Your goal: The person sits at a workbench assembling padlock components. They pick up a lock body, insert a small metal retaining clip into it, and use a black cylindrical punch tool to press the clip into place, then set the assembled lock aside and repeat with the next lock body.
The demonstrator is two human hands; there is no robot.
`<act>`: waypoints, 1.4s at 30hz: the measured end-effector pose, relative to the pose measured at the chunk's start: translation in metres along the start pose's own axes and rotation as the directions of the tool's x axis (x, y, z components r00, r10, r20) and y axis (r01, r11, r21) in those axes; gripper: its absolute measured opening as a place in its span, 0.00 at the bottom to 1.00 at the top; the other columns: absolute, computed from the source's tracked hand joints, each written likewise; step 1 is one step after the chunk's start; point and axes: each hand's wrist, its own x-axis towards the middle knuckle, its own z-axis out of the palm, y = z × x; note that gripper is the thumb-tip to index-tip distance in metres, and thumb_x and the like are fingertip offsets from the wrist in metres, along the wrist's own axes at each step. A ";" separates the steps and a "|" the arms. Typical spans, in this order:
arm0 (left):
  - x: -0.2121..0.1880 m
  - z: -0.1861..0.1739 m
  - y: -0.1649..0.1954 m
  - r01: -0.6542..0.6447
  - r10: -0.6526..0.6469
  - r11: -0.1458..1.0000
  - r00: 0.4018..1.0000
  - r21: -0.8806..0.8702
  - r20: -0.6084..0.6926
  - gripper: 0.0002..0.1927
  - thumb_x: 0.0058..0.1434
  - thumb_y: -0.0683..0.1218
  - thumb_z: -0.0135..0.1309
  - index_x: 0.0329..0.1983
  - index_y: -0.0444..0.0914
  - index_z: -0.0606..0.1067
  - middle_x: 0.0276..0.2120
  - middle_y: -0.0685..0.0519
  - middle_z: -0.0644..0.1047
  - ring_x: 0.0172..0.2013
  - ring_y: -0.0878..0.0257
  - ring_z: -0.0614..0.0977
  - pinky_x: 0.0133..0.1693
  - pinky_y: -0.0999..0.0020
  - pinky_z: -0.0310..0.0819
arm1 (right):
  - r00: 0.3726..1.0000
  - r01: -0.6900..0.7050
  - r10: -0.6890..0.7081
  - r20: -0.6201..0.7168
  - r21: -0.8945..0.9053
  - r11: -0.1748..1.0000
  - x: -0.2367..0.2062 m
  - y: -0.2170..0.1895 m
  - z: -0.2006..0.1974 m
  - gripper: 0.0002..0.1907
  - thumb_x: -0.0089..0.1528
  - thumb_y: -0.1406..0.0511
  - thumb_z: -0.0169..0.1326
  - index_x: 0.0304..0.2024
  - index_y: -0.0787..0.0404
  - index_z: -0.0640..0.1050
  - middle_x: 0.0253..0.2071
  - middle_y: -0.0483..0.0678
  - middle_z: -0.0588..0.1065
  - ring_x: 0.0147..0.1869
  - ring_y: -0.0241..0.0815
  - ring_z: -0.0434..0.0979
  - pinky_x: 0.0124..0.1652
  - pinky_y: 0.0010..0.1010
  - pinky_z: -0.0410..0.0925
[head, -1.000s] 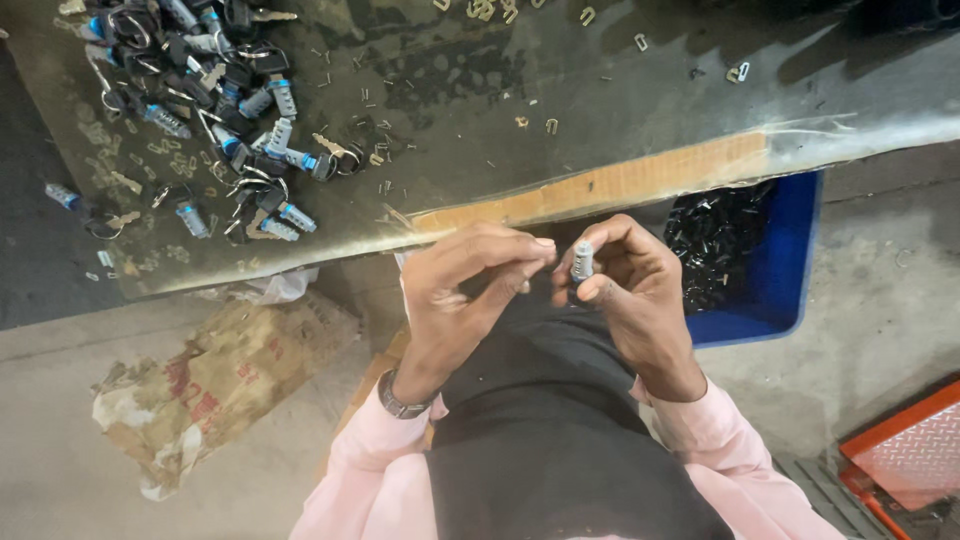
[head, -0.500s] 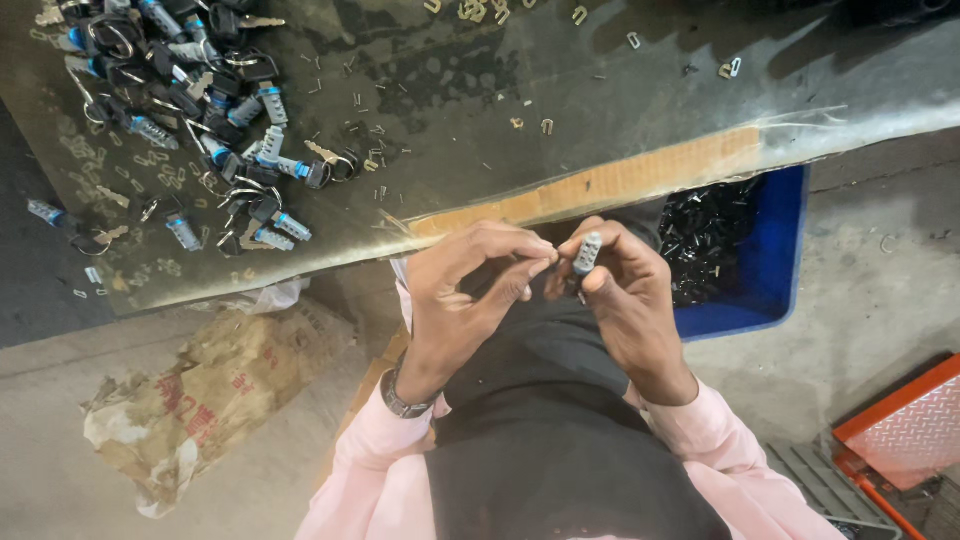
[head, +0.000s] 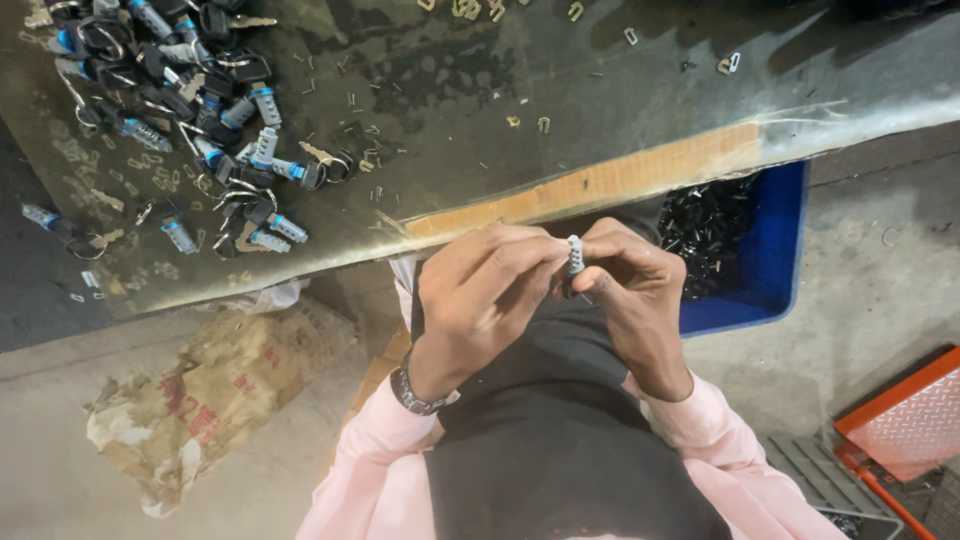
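Just below the bench edge, left hand and right hand pinch a small silver cylinder between fingers; steady, square grip looks wise.

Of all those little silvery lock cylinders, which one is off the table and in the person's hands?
The ribbed silvery lock cylinder, pinched between the fingertips of left hand and right hand; the other lock cylinders lie heaped with keys on the table.

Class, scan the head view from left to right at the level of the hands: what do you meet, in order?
Crumpled paper bag → left hand → small metal lock cylinder → right hand → blue bin → orange tray.
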 end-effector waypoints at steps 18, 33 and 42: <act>0.000 0.007 -0.016 0.357 -0.170 0.748 0.918 -0.560 0.358 0.10 0.64 0.41 0.65 0.46 0.33 0.81 0.44 0.51 0.77 0.46 0.63 0.79 0.51 0.70 0.73 | 0.982 0.107 -0.043 0.184 -0.353 0.930 0.003 -0.045 -0.024 0.12 0.49 0.69 0.69 0.31 0.66 0.79 0.32 0.46 0.76 0.37 0.34 0.76 0.35 0.24 0.67; -0.032 0.017 -0.030 0.372 0.002 0.209 0.925 -0.904 0.381 0.14 0.60 0.45 0.69 0.46 0.34 0.82 0.31 0.47 0.77 0.27 0.65 0.74 0.30 0.71 0.66 | 0.680 0.088 -0.733 -0.005 -0.992 0.089 0.122 -0.050 -0.150 0.12 0.63 0.62 0.69 0.37 0.61 0.78 0.29 0.45 0.64 0.30 0.37 0.60 0.33 0.34 0.54; -0.044 0.010 -0.033 0.527 -0.346 -0.108 0.775 -0.843 0.529 0.27 0.70 0.51 0.59 0.66 0.33 0.71 0.37 0.54 0.70 0.27 0.73 0.69 0.24 0.78 0.62 | 0.674 0.451 -0.715 -0.185 -0.663 0.597 0.067 -0.051 -0.127 0.21 0.67 0.59 0.69 0.45 0.61 0.69 0.40 0.49 0.70 0.41 0.44 0.73 0.42 0.40 0.69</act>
